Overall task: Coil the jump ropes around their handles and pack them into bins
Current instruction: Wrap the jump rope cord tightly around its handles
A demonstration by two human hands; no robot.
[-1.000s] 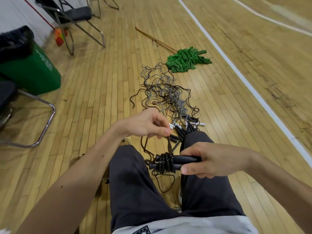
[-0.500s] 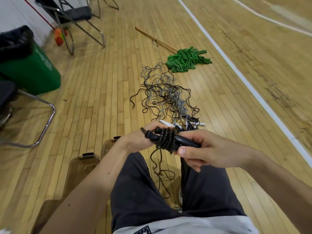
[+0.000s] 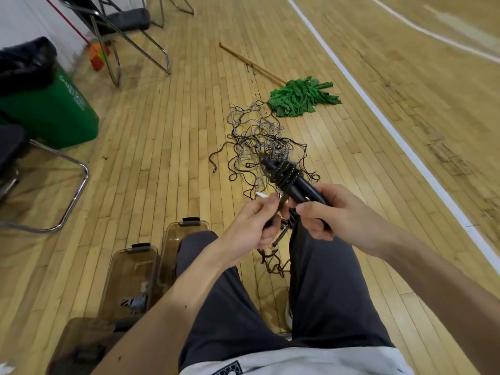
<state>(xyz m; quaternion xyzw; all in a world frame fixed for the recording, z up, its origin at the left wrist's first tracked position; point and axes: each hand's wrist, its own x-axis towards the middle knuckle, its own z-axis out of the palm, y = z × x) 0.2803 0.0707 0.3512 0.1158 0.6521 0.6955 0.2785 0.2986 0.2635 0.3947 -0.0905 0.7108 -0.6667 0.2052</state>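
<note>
Left of and below the left fingers, three clear brown bins point(image 3: 119, 277) stand in a row beside the seated person's leg, within easy reach for dropping a finished bundle; the middle one appears to hold one grey coiled rope point(image 3: 135, 303). The left hand point(image 3: 251, 228) has its fingers curled, pinching the free rope point(image 3: 281, 203) just under the coil, judged to keep it taut for the next turn. Directly right of those fingertips, the paired black handles point(image 3: 300, 189) point up and away, with several turns of rope wound round their far end. The right hand point(image 3: 335, 212) wraps its fingers round the near ends, leaving the wound section bare for winding. A loose tail point(image 3: 273, 263) hangs between the knees below both hands; it could snag. Beyond the fingertips, a tangle of ropes point(image 3: 257, 139) lies on the floor point(image 3: 176, 131) unprocessed. Open boards surround both hands.
</note>
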